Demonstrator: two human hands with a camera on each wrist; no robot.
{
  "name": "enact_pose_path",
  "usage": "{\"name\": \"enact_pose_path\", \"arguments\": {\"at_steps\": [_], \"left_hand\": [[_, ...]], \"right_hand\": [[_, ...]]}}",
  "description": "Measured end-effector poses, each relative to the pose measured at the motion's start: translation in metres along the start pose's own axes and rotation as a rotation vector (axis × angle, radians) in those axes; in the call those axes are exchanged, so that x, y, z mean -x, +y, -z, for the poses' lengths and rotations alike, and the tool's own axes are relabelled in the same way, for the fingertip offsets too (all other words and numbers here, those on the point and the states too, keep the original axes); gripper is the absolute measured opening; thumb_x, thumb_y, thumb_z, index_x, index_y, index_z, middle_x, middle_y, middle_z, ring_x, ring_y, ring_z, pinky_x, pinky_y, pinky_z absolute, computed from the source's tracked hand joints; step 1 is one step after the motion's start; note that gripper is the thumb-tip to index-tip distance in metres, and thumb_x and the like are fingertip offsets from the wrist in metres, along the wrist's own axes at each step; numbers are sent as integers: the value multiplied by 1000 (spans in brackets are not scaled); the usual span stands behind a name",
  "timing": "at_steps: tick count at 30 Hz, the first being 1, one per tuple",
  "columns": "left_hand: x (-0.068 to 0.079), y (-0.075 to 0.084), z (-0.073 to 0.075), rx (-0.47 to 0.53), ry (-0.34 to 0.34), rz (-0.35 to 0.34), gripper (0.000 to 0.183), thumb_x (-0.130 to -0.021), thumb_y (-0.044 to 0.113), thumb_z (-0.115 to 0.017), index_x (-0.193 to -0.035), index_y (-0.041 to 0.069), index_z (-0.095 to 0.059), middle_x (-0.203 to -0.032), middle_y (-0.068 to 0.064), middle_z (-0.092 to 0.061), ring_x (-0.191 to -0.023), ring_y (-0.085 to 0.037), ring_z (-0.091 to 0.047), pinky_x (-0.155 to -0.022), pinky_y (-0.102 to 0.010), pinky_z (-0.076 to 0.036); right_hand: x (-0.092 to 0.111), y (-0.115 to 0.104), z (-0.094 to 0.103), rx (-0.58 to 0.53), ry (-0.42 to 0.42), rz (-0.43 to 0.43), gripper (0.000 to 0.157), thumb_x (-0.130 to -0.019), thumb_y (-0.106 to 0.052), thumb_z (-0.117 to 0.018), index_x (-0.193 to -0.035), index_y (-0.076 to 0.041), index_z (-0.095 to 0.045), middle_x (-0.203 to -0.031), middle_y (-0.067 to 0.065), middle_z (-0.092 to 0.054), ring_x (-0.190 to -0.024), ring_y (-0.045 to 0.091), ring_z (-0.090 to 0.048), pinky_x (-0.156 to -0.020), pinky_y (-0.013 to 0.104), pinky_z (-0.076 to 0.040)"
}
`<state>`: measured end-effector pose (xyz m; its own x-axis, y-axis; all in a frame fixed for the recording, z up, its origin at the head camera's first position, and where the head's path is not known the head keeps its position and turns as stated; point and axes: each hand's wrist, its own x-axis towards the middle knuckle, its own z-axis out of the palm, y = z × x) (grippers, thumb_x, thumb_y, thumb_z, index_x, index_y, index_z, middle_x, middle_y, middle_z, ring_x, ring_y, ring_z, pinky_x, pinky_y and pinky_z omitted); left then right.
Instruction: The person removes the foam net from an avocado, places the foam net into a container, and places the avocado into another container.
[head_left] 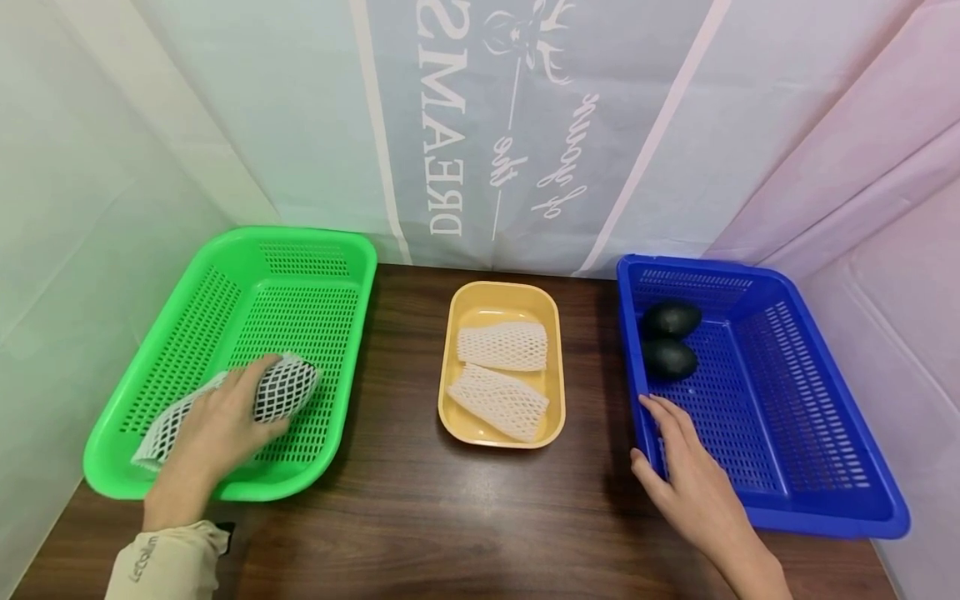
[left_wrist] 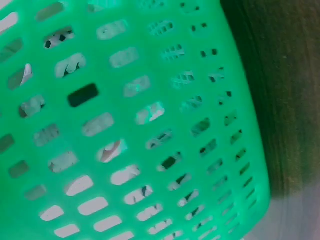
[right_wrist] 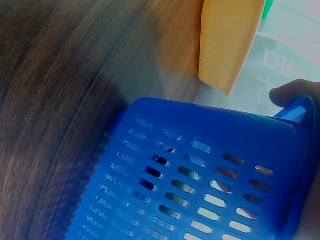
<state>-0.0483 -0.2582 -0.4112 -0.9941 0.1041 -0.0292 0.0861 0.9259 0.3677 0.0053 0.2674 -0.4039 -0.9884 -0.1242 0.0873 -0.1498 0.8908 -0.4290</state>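
Observation:
In the head view, my left hand (head_left: pixel 225 425) reaches into the green basket (head_left: pixel 360 333). Its fingers and thumb grip a dark avocado (head_left: pixel 287 390) in a white foam net. Another white foam net (head_left: pixel 161 435) lies partly under that hand; its contents are mostly hidden. At the right, my right hand (head_left: pixel 693 483) holds the near left rim of the blue basket (head_left: pixel 832 375), thumb outside and fingers over the edge. Two bare dark avocados (head_left: pixel 670 358) lie against that basket's left wall. The left wrist view shows the green basket wall (left_wrist: pixel 115 150) rather than the hand.
Between the baskets stands a yellow tray (head_left: pixel 502 444) with two flattened white foam nets (head_left: pixel 502 346) in it. All stand on a dark wooden table (head_left: pixel 420 517). A printed cloth (head_left: pixel 517 125) hangs behind, and pale sheeting (head_left: pixel 915 275) borders the sides.

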Motion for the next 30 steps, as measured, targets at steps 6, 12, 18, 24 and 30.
{"name": "enact_pose_path", "arguments": {"at_steps": [6, 12, 18, 24, 30], "left_hand": [[0, 5, 1, -2, 118, -99, 96, -69, 18, -87, -150, 11, -36, -131, -32, -52, -107, -58, -53, -90, -73, -39], [1, 13, 3, 4, 169, -146, 99, -65, 14, -89, -150, 11, -37, -130, -29, -52, -113, -51, -52, -96, -73, -34], [0, 24, 8, 1, 200, -181, 100, -64, 13, -90, -149, 13, -38, -130, -27, -54, -116, -46, -52, -97, -72, -34], [0, 35, 14, -25, 200, -203, 100, -63, 15, -91, -149, 14, -39, -130, -26, -54, -114, -46, -53, -96, -71, -37], [1, 43, 15, -29, 240, -249, 100, -60, 13, -93, -146, 14, -43, -126, -24, -57, -113, -43, -55, -94, -68, -39]], "right_hand": [[0, 1, 0, -7, 0, -2, 68, -93, -17, -64, -152, -9, -32, -149, 19, -38, -114, 40, -57, -70, 58, -52], [0, 0, 0, -2, 1, 2, 68, -93, -17, -64, -152, -9, -32, -150, 20, -37, -114, 39, -57, -72, 59, -52], [0, 1, -1, 1, 5, 8, 67, -93, -17, -64, -152, -8, -32, -149, 20, -38, -114, 39, -57, -71, 59, -52], [1, 2, -2, 11, 14, 10, 67, -93, -16, -64, -152, -7, -33, -148, 20, -39, -115, 39, -57, -75, 61, -52], [1, 1, -3, 12, 23, 10, 67, -93, -19, -65, -152, -9, -34, -148, 20, -40, -118, 40, -56, -79, 64, -50]]}}
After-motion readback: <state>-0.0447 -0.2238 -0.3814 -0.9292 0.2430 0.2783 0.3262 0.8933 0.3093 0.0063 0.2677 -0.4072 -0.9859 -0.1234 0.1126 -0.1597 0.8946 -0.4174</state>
